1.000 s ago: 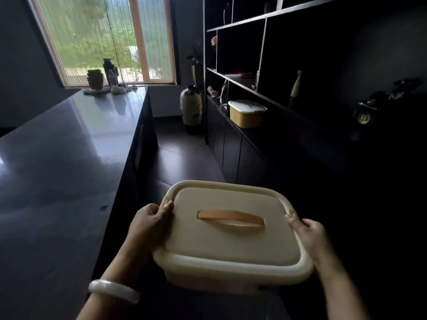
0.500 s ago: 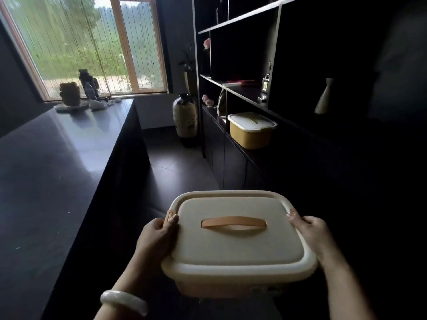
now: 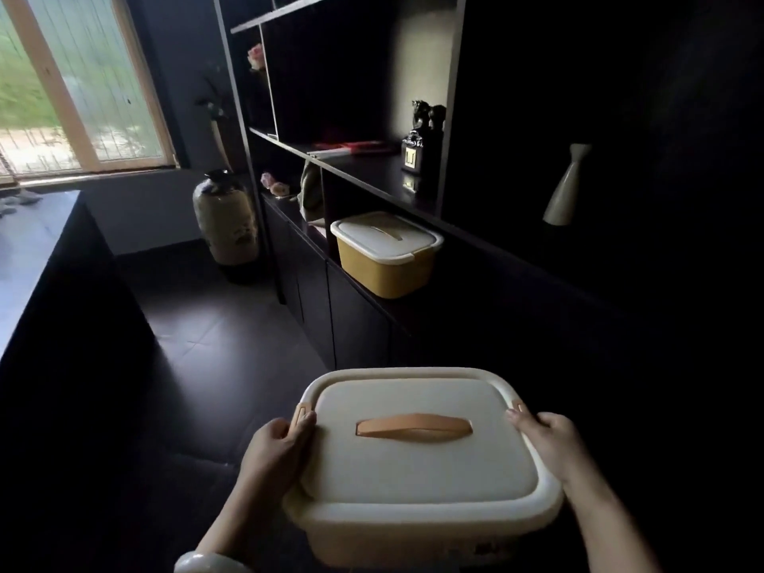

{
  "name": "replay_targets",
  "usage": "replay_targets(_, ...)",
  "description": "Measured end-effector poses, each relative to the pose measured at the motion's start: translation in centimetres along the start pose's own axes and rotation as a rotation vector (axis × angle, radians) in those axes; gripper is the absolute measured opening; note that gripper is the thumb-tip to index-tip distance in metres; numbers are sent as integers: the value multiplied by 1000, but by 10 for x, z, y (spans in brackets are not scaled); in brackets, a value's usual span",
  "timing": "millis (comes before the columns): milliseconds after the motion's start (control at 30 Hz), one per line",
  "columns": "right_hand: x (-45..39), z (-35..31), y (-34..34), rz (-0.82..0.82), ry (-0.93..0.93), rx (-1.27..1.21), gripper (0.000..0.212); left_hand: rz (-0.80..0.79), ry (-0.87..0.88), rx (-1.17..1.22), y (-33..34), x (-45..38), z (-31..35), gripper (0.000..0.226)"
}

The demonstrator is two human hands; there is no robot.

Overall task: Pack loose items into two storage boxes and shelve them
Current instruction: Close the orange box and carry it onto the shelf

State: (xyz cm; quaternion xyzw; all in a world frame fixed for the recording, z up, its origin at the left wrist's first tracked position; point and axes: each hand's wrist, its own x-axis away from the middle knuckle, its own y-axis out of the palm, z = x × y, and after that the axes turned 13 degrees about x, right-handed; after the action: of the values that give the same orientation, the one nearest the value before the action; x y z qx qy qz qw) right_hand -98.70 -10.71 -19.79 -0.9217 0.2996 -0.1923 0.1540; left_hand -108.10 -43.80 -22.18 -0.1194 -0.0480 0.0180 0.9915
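I carry a cream storage box (image 3: pixel 417 477) with a closed lid and an orange handle (image 3: pixel 414 426) low in front of me. My left hand (image 3: pixel 278 448) grips its left rim, thumb on the lid by the orange clasp. On the right rim my right hand (image 3: pixel 545 438) holds it the same way. A second box (image 3: pixel 386 252), yellow with a cream lid, stands closed on the lower ledge of the dark shelf unit (image 3: pixel 372 175) ahead on the right.
A large ceramic vase (image 3: pixel 225 217) stands on the floor by the shelf unit's far end. A dark counter (image 3: pixel 29 250) runs along the left. On the shelves are a small figurine (image 3: pixel 421 138), red flat items (image 3: pixel 355 147) and a pale bottle (image 3: pixel 564 188). Dark floor lies between counter and shelves.
The view has turned right and moved closer to the shelf unit; the yellow box looks larger and nearer. Both hands keep the same hold on the cream box.
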Motion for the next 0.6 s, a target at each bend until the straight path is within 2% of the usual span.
replay_targets(200,-60,-26,66,170,149,-95,18,-160,27,-115,22,-160,19,56)
replay_targets(333,-87,-42,96,253,216,-154,18,-287,49,-133,42,-246,35,56)
replay_targets(400,-102,-45,100,285,250,-144,30,-338,57,-152,59,-275,39,56)
replay_targets(500,-126,-49,98,353,334,-78,66,-393,32,-124,89,-307,39,65)
replay_targets(600,-153,-47,90,436,356,-33,77,-442,13,-77,121,-327,44,68)
